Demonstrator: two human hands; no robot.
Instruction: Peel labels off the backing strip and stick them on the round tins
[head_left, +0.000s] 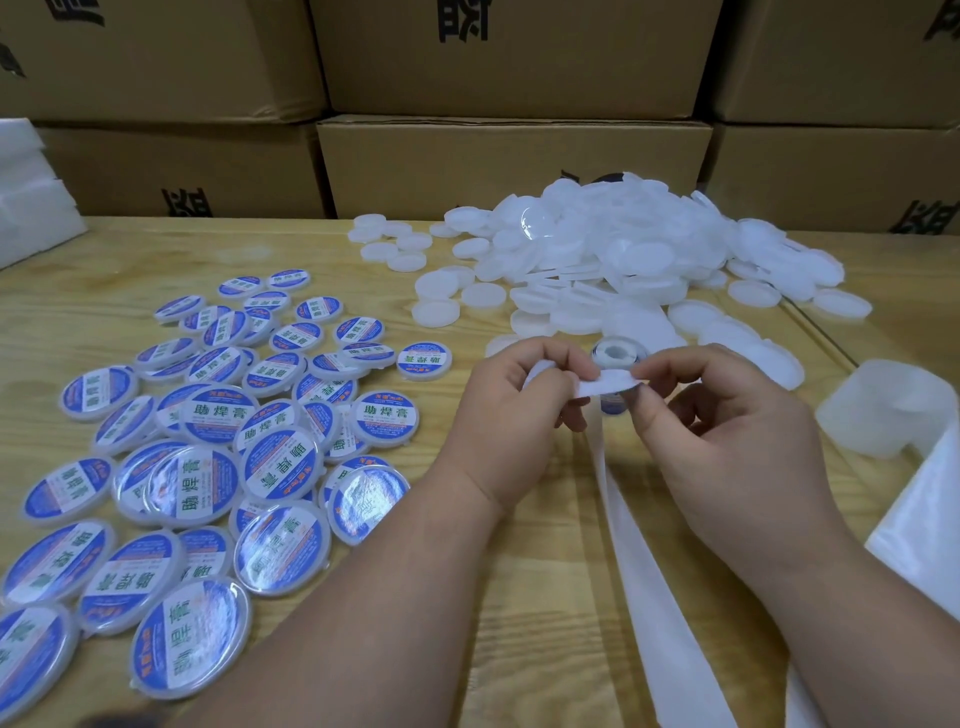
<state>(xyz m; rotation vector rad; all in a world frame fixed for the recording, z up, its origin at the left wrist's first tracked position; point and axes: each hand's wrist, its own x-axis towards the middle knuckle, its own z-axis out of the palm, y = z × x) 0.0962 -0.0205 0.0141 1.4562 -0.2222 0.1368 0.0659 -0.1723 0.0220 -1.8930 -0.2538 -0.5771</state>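
Both hands meet over the middle of the wooden table (322, 244). My left hand (511, 405) and my right hand (727, 415) pinch a white backing strip (610, 387) stretched between their fingertips. The used strip hangs down and trails toward the near edge as a long white tail (644, 582). The label roll (618, 353) lies just behind my fingers, partly hidden. A blue label edge shows under the strip near my right thumb. Several labelled tins (208, 457) with blue and white labels lie at the left. A heap of plain white tins (613, 260) sits at the back right.
Stacked cardboard boxes (514, 161) wall off the back of the table. White foam pieces (31, 202) rest at the far left. A translucent plastic container (893, 405) and a white plastic bag (930, 530) lie at the right edge.
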